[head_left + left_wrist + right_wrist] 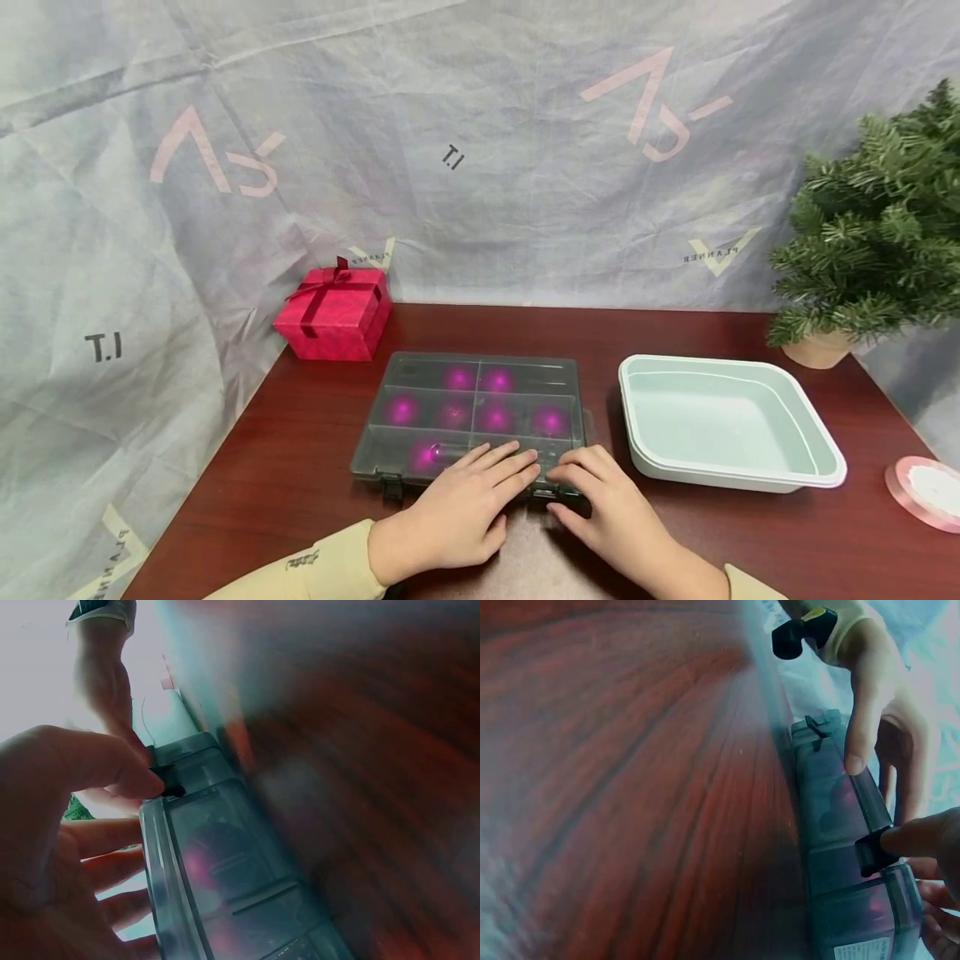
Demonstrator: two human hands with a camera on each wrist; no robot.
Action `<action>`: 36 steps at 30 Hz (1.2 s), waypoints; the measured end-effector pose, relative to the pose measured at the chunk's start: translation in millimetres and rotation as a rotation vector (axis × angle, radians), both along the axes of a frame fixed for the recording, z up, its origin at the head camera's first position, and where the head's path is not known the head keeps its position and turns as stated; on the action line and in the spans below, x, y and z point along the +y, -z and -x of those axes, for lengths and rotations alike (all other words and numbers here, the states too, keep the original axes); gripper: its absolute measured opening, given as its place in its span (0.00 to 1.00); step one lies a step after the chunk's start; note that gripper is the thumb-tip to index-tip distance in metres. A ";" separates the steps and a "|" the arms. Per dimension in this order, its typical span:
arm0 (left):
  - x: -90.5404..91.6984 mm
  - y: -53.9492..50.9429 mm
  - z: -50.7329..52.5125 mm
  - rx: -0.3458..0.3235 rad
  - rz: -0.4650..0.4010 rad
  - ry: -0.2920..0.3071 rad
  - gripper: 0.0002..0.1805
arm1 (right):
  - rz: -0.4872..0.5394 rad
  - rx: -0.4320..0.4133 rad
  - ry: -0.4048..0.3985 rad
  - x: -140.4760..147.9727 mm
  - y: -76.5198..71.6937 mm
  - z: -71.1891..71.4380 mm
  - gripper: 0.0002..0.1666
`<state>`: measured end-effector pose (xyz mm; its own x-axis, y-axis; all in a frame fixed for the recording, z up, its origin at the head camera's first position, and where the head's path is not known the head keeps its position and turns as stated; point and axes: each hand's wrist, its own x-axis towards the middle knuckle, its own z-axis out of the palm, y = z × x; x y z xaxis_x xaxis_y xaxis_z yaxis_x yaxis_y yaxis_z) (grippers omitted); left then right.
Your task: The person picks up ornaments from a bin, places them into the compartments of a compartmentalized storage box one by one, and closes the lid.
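A clear grey plastic compartment box lies on the table with its lid down. Several glowing pink-purple spots show through the lid; what they come from is blurred. My left hand rests on the front part of the lid, fingers straight and spread a little. At the front right edge my right hand pinches the box, its fingers bent over the lid and its thumb at a black latch. Another black latch sits at the front left, beyond the left hand.
To the right stands a pale green plastic tub. A red gift box with a bow is at the back left. A potted artificial fir occupies the back right corner, and a roll of pink ribbon lies by the right edge.
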<state>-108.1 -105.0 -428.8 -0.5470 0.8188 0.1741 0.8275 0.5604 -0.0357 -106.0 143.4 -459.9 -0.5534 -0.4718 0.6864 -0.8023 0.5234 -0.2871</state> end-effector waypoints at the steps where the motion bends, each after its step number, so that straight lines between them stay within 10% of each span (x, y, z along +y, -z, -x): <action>1: -0.1 0.1 0.4 -0.001 -0.003 0.002 0.36 | -0.007 0.011 0.012 -0.5 0.2 1.0 0.24; 25: -5.1 -2.5 2.0 -0.111 -0.077 0.012 0.34 | -0.054 0.013 0.059 -11.2 -10.9 -0.8 0.20; 36: -84.6 -7.8 -5.9 0.076 -0.303 -0.152 0.26 | -0.100 -0.009 0.039 -6.8 -21.5 0.2 0.16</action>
